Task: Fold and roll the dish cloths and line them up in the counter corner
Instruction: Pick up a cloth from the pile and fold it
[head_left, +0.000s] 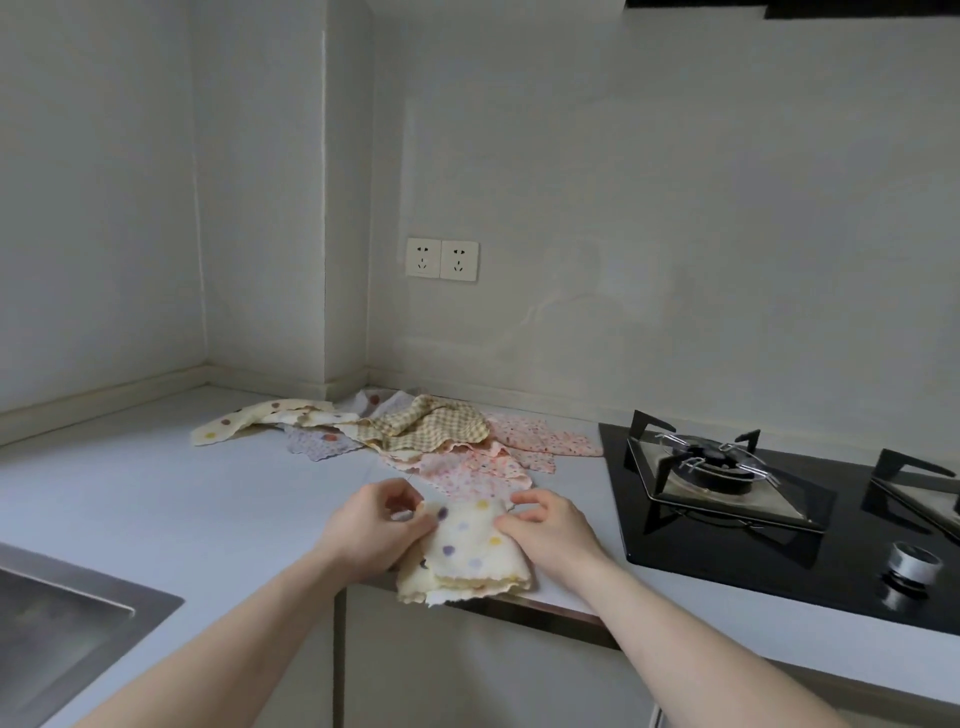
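1. Head view: my left hand (379, 525) and right hand (550, 530) work a folded cream dotted cloth (467, 556) at the counter's (182, 493) front edge.
2. Left fingers curl round the cloth's upper left corner; right fingers pinch its upper right edge.
3. Cloth's near hem overhangs the edge slightly.
4. Unfolded cloths heaped behind, toward the wall corner: another cream dotted one (249, 418), a checked one (431, 426), pink floral ones (483, 467).
5. Gas hob (753, 488) to my right, sink (62, 623) to my left.
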